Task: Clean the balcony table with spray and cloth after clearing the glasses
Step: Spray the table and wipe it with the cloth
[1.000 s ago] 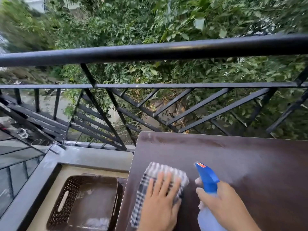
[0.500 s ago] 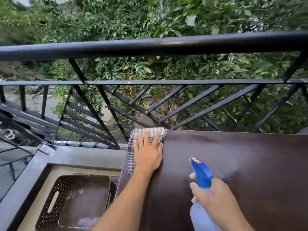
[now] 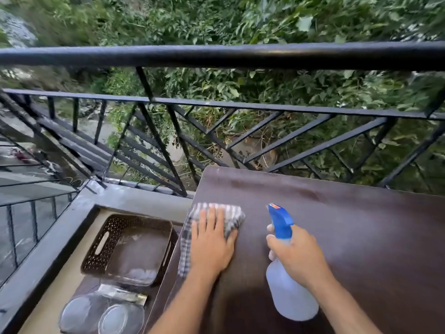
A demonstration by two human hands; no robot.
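Note:
The dark brown balcony table [image 3: 361,237] fills the right half of the view. My left hand [image 3: 212,242] lies flat, fingers spread, pressing a grey-and-white checked cloth [image 3: 231,213] onto the table's left edge; part of the cloth hangs over the side. My right hand [image 3: 296,256] grips a translucent spray bottle [image 3: 291,297] with a blue trigger head [image 3: 279,220], nozzle pointing away over the table. Two glasses [image 3: 101,314] stand on the floor to the left of the table.
A brown perforated plastic basket [image 3: 101,244] sits on the floor left of the table, beside a grey ledge [image 3: 48,249]. A black metal railing [image 3: 216,56] runs just behind the table, with green foliage beyond it.
My left hand has pulled the cloth back from the table's far left corner toward me along the left edge. The right hand and bottle have stayed about where they were.

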